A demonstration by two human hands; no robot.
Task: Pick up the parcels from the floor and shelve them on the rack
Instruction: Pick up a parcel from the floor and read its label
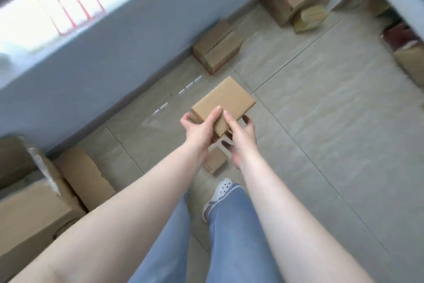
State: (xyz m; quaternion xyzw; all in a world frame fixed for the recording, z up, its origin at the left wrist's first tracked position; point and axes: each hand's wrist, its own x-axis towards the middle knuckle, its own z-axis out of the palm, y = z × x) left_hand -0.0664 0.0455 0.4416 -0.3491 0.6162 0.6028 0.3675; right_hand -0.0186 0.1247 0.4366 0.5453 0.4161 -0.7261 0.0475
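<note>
Both hands, left hand (199, 130) and right hand (241, 138), grip plain parcel (226, 101); no writing legible.

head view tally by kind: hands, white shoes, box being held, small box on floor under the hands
hands: 2, left hand, right hand
white shoe: 1
held box: 1
small floor box: 1
total: 5
</note>
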